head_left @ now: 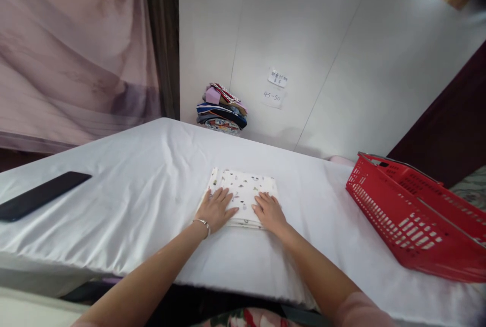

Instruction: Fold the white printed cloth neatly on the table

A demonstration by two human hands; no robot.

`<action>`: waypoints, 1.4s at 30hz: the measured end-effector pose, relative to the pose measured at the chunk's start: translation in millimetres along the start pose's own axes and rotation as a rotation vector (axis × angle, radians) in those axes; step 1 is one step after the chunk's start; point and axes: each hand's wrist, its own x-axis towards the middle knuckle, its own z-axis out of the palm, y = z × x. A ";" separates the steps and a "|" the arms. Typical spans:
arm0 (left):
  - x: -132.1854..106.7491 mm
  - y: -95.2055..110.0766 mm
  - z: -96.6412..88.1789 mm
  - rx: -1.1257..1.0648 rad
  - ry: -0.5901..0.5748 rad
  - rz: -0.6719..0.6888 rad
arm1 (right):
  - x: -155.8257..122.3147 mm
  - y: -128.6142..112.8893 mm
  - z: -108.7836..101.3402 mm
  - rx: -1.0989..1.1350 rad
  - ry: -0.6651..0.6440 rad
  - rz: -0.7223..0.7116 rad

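Note:
A folded white cloth [243,193] with a small scattered print lies flat on the white-covered table, its layers showing along the near edge. My left hand [215,209] rests palm down on its left side, fingers stretched out and a silver bracelet at the wrist. On the cloth's right side lies my right hand [269,210], also flat, with the fingers slightly spread. Neither hand grips anything. What kind of cloth article it is cannot be told from its folded shape.
A red plastic basket [402,215] stands at the table's right. A long dark flat object [41,194] lies at the left. Behind the far table edge, a stack of folded fabrics [222,109] sits against the white wall, near paper notes [274,91]. The table cover [152,205] is wrinkled.

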 end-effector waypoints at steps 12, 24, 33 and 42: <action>-30.8 -15.6 -2.8 0.029 0.095 0.194 | -37.5 27.5 -2.1 0.128 -0.054 -0.052; -33.9 -12.6 -0.6 0.089 0.117 0.383 | 89.8 63.3 -12.6 -0.003 -0.159 0.100; 10.7 -66.5 -24.1 0.101 0.080 0.128 | 116.6 82.3 -16.1 0.061 -0.328 0.185; 1.0 -54.6 -16.7 -0.840 0.088 -0.664 | 29.8 89.0 -5.9 0.316 -0.386 0.392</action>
